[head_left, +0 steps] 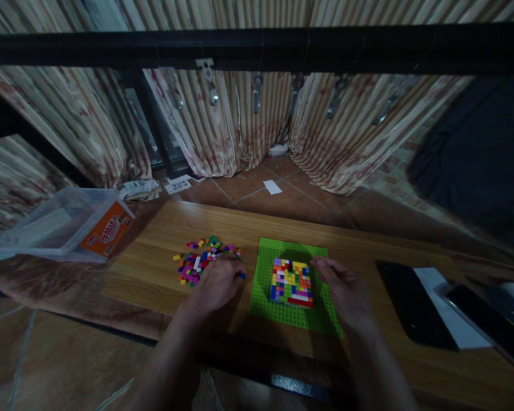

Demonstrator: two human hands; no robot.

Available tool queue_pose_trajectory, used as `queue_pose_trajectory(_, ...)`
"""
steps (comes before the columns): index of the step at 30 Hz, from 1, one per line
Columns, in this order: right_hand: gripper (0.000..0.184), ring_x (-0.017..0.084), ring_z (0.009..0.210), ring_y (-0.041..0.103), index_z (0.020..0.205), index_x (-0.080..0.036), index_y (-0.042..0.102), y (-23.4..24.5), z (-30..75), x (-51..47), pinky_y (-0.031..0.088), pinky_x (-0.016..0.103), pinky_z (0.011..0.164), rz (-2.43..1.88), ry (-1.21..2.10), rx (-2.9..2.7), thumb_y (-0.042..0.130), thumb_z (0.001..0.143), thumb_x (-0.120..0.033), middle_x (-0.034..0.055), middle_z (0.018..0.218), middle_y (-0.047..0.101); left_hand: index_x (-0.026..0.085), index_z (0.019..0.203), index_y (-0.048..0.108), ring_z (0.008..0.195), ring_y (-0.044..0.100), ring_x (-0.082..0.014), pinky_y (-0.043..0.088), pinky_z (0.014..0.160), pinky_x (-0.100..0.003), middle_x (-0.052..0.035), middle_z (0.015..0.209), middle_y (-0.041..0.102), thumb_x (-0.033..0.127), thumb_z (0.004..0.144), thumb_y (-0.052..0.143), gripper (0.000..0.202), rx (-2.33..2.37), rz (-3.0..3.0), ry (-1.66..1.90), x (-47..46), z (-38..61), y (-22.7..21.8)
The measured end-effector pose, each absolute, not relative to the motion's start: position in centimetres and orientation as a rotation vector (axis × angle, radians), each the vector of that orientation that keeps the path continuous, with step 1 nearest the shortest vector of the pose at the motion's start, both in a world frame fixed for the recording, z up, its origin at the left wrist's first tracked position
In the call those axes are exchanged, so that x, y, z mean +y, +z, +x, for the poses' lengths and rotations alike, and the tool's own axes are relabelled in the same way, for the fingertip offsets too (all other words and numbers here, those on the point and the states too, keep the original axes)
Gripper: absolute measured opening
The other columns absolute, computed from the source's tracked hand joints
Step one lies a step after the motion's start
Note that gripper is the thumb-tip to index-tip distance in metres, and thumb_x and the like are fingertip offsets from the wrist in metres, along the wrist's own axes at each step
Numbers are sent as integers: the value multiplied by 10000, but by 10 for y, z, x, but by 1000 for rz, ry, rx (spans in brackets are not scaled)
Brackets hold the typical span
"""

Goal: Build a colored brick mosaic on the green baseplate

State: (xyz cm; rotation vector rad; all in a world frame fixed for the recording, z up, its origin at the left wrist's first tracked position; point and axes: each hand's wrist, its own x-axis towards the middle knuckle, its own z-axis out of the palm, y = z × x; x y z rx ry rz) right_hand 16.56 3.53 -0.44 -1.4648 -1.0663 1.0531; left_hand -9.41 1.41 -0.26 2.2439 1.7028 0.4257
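My left hand point(223, 278) reaches over the right side of a pile of small colourful toy bricks point(196, 264), fingers curled downward. A blue brick point(241, 275) shows beside its fingertips; whether the fingers grip any brick is hidden. On a green studded baseplate point(268, 317) stands a squarish block of multicoloured bricks point(292, 281), with a long red brick point(300, 301) along its front edge. My right hand point(342, 285) is over the baseplate's right edge, close to the block's right side. Its thumb and fingers are pinched together, and anything between them is too small to make out.
The bricks and baseplate lie on a wooden table point(154, 262). A clear plastic bin point(64, 228) with an orange label is at the left. Toward the right are a black phone-like slab point(411, 302), a white sheet point(448, 314) and another dark device point(488, 319). Curtains hang behind.
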Motion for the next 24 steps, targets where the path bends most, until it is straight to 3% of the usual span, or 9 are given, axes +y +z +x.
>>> queue_pose_trajectory(10, 245, 216, 838, 671, 789, -224, 749, 6, 159, 32, 504, 375, 820, -1369, 1001, -1010, 741, 683, -445, 39, 839, 752, 196, 939, 636, 802, 637, -154, 488, 736, -263, -24, 884, 684, 177, 871, 517, 138, 1475, 1942, 885, 15, -73, 6)
queue_pose_trajectory(14, 210, 189, 757, 655, 865, -241, 752, 14, 151, 24, 514, 328, 716, -1270, 1080, -1213, 719, 737, -405, 25, 810, 740, 203, 938, 661, 808, 645, -149, 506, 756, -262, -23, 876, 693, 226, 863, 574, 116, 1348, 1842, 1081, 12, -49, 8)
queue_pose_trajectory(19, 205, 183, 803, 651, 931, -247, 735, 14, 141, 17, 512, 306, 717, -1160, 1181, -1421, 705, 770, -369, 30, 911, 731, 205, 937, 667, 784, 651, -140, 519, 744, -253, -16, 848, 699, 209, 830, 621, 116, 1319, 1827, 1179, 11, -28, 7)
queue_pose_trajectory(24, 157, 172, 779, 650, 899, -243, 728, 10, 139, 16, 513, 294, 714, -1172, 1160, -1415, 704, 768, -326, 12, 862, 725, 205, 942, 659, 791, 659, -140, 517, 751, -255, -16, 852, 707, 171, 824, 618, 129, 1336, 1879, 1201, 11, -18, 8)
